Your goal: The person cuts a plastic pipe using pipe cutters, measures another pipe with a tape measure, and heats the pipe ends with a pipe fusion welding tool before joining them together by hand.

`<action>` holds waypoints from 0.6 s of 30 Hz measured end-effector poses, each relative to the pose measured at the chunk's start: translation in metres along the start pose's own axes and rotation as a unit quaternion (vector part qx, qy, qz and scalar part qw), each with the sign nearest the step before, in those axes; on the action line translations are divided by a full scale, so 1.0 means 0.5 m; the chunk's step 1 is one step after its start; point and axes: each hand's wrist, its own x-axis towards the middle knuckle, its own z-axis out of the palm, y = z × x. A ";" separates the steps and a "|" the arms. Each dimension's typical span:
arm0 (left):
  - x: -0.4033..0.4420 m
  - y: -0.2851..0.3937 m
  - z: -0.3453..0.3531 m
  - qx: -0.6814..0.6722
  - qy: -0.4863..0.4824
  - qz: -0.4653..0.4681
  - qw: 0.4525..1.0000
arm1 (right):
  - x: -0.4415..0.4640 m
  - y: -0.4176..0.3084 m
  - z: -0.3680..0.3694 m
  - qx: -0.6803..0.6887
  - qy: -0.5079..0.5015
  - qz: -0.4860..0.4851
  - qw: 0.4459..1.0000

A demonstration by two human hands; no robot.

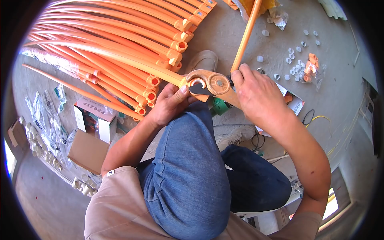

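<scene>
Orange pipe [158, 70]: runs in from the upper left and ends between the two hands, above the raised knee [192, 132], its tip at the cutter [219, 83].
Left hand [170, 105]: fingers closed around the pipe's end, thumb on top, just beside the cutter's curved jaw.
Right hand [258, 90]: fingers wrapped around the cutter's handle.
Orange bar [246, 38]: extends upward from the right fingers; whether it belongs to the cutter, I cannot tell.
Blade [195, 89]: dark, next to a pale ring [201, 81] inside the jaw; actual contact is hard to judge.
Angle: best set square across the pipe, since a slanted bite would probably leave an uneven edge.
Thumb: lies close to the jaw; a grip farther back along the pipe would be safer.
Squeeze: slow, even pressure from the right hand should suit, while the left prevents twisting.
Support: the knee beneath could steady the left wrist against the pipe's springiness.
</scene>
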 end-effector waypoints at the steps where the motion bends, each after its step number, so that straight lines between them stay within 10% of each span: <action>1: -0.001 0.001 0.003 0.000 0.007 -0.001 1.000 | 0.003 0.002 0.000 0.001 0.001 -0.001 1.000; 18: -0.026 0.050 0.060 0.024 0.011 0.053 0.998 | 0.048 0.033 -0.051 0.028 0.052 -0.097 0.994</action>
